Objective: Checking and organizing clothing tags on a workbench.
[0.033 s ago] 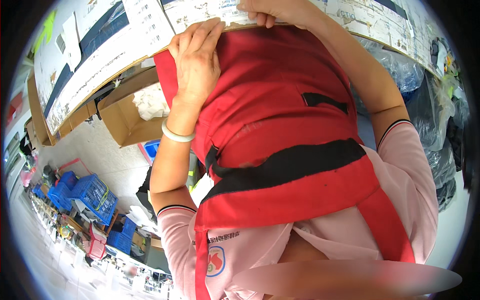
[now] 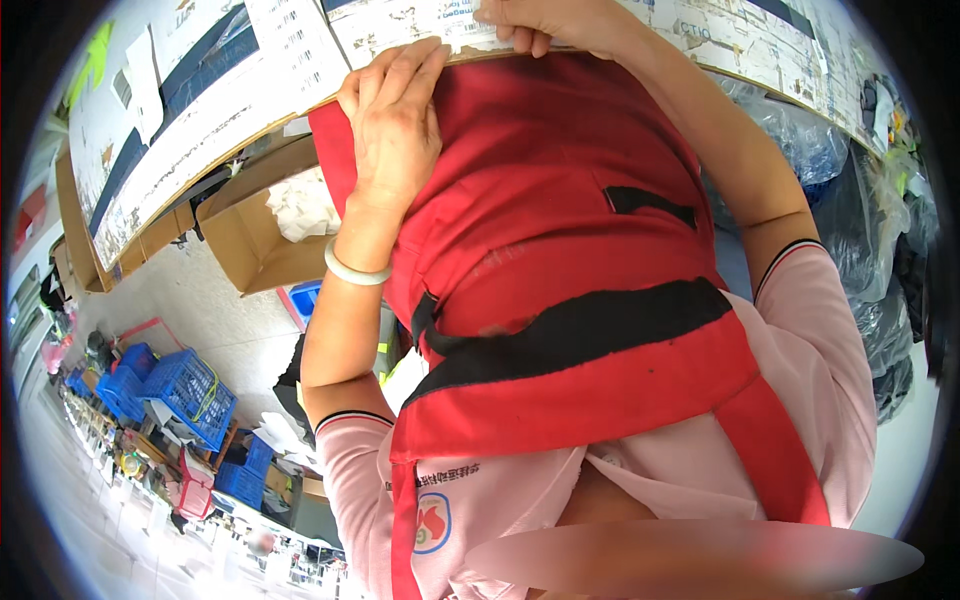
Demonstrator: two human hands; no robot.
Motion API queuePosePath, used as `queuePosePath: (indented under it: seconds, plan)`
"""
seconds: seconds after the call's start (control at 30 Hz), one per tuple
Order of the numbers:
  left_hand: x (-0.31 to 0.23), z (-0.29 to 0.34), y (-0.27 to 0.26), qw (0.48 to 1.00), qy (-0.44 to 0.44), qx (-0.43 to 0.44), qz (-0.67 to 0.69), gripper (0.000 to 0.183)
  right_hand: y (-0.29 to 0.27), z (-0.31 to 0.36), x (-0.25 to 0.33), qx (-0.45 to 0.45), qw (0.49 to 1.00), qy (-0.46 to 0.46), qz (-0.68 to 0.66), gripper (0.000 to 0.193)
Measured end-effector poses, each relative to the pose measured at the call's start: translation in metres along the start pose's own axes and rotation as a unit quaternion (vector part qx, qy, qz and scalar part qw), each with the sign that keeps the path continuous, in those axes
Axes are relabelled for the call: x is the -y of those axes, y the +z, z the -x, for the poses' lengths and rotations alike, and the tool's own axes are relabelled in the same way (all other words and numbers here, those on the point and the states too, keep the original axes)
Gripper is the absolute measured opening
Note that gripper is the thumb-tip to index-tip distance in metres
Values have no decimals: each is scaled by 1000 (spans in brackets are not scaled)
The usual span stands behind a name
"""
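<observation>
My left hand [image 2: 395,125], with a pale bangle on its wrist, lies at the near edge of a worn white worktop [image 2: 215,125]. Its fingers stretch forward over the edge, and nothing shows in them. Further right, at the top rim of the picture, my right hand [image 2: 555,22] rests on the same worktop. Its fingers are curled in, with the tips close together. Whatever they may hold is too small or hidden to make out. Between my forearms a red apron [image 2: 560,150] reaches up to the worktop's edge.
Below the worktop on the left stands an open cardboard box [image 2: 245,235] with crumpled white material [image 2: 302,205] inside. Blue plastic crates [image 2: 190,395] are stacked on the floor further left. Clear and dark plastic bags [image 2: 865,220] bulge beside my right arm.
</observation>
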State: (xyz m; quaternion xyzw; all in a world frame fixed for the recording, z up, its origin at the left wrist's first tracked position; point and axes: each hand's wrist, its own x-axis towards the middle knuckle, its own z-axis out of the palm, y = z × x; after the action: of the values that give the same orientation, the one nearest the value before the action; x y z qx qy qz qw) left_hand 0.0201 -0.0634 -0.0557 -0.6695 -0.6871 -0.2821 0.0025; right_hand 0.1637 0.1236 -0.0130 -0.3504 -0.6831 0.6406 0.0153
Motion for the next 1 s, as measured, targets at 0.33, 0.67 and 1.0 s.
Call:
queuePosePath:
  seconds: [0.33,0.67,1.0]
  plan:
    - [0,1,0,1000,-11,6,1,48,1,-2,-2,1,1000,10,-5,21]
    - [0,0,0,1000,3,0,-5,45,2,-2,-3,-2,1000,6,-9,21]
    - [3,2,2,1000,8,-12,0,44,3,-2,-3,-8,1000,2,4,20]
